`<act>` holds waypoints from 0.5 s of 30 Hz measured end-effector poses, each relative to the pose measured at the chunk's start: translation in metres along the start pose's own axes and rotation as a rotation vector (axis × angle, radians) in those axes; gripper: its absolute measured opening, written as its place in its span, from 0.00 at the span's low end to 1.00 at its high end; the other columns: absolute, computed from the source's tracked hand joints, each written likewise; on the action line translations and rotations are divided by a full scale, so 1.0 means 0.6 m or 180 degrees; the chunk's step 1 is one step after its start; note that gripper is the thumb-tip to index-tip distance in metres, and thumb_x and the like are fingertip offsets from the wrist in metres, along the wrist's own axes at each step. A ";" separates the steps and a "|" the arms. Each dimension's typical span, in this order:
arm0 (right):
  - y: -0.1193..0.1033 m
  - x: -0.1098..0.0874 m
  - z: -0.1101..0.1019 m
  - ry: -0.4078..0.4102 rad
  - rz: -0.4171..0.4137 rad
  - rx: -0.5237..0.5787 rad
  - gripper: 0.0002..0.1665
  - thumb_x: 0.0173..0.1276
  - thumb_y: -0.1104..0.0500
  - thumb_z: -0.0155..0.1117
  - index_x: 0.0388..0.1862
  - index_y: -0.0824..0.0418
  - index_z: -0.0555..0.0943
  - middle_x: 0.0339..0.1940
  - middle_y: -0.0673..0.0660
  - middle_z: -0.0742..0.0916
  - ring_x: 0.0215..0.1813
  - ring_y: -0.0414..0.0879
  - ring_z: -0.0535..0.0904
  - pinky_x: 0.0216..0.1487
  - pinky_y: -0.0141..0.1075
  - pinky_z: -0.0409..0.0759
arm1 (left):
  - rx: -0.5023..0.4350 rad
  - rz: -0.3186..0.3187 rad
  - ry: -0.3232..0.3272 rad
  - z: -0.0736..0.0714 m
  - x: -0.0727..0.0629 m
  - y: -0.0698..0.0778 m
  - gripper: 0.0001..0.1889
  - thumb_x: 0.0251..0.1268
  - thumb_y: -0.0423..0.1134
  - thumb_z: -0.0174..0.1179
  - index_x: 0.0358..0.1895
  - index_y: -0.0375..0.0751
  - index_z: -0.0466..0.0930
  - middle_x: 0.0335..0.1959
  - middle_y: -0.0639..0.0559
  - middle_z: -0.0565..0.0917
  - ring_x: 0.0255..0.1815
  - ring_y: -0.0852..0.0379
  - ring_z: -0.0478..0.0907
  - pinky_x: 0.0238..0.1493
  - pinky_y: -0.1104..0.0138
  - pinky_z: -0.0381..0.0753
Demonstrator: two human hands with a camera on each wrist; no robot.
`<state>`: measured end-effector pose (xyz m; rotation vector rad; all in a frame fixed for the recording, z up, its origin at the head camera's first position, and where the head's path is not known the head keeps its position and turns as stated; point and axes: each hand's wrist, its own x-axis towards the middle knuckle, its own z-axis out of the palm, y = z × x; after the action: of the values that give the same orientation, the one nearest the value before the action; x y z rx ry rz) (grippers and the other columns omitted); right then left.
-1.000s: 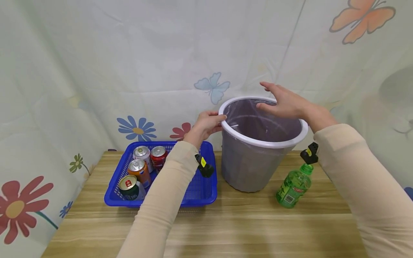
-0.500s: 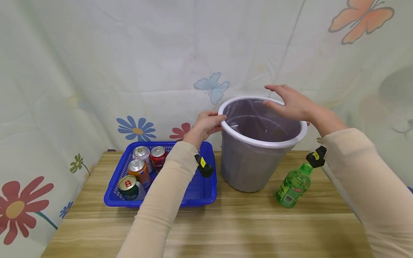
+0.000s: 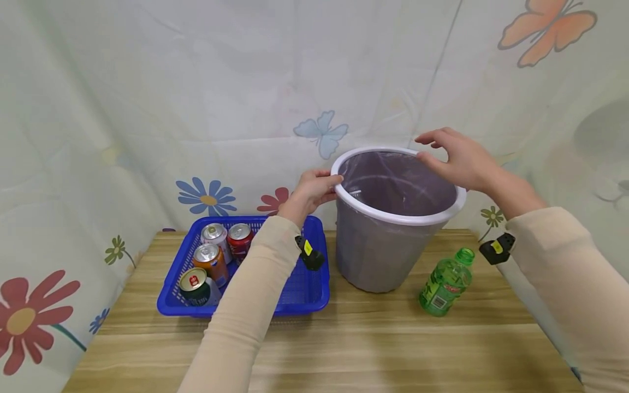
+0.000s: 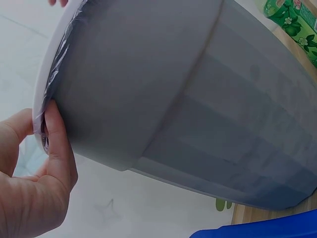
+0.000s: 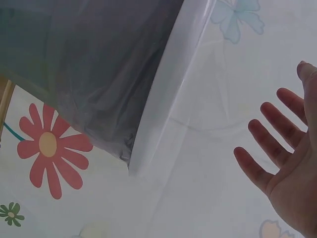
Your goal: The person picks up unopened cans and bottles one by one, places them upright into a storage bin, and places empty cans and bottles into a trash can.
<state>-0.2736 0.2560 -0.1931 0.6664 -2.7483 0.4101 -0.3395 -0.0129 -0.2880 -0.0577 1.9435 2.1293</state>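
Observation:
A grey trash can (image 3: pixel 375 251) with a white rim ring (image 3: pixel 393 218) and a clear plastic liner (image 3: pixel 393 185) inside stands on the wooden table. My left hand (image 3: pixel 314 191) pinches the rim at its left side, thumb on top; in the left wrist view its fingers (image 4: pixel 58 144) reach under the ring's edge, against the liner. Fingers extended and holding nothing, my right hand (image 3: pixel 464 161) is over the far right part of the rim in the head view. The right wrist view shows that hand (image 5: pixel 292 153) apart from the ring.
Left of the trash can is a blue plastic basket (image 3: pixel 319 273) with several drink cans (image 3: pixel 210 262) on its left side. A green plastic bottle (image 3: pixel 446 286) without a cap stands to the right of the can. Behind the table hangs a flower-and-butterfly curtain (image 3: pixel 236 109).
My right hand has moved to the right, from over the trash can's opening toward its right side. The left hand keeps its pinch on the rim.

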 end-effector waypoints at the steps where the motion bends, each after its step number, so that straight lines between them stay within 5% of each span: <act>1: 0.001 -0.002 -0.001 0.0030 -0.0021 0.0001 0.26 0.70 0.49 0.50 0.61 0.61 0.69 0.57 0.65 0.74 0.57 0.61 0.70 0.51 0.58 0.68 | -0.0014 -0.0006 -0.0002 0.000 0.000 0.000 0.23 0.58 0.36 0.62 0.57 0.35 0.70 0.41 0.44 0.78 0.31 0.56 0.79 0.39 0.67 0.83; 15: 0.011 -0.039 0.001 0.0368 -0.0116 -0.0023 0.20 0.67 0.59 0.54 0.56 0.65 0.72 0.48 0.61 0.80 0.47 0.57 0.77 0.47 0.52 0.75 | -0.0033 -0.0033 0.0036 -0.003 -0.001 0.001 0.23 0.58 0.36 0.62 0.57 0.36 0.70 0.42 0.44 0.78 0.31 0.55 0.80 0.40 0.66 0.83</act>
<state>-0.2570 0.2706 -0.2025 0.6685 -2.6238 0.4170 -0.3393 -0.0146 -0.2877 -0.0815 1.9345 2.1371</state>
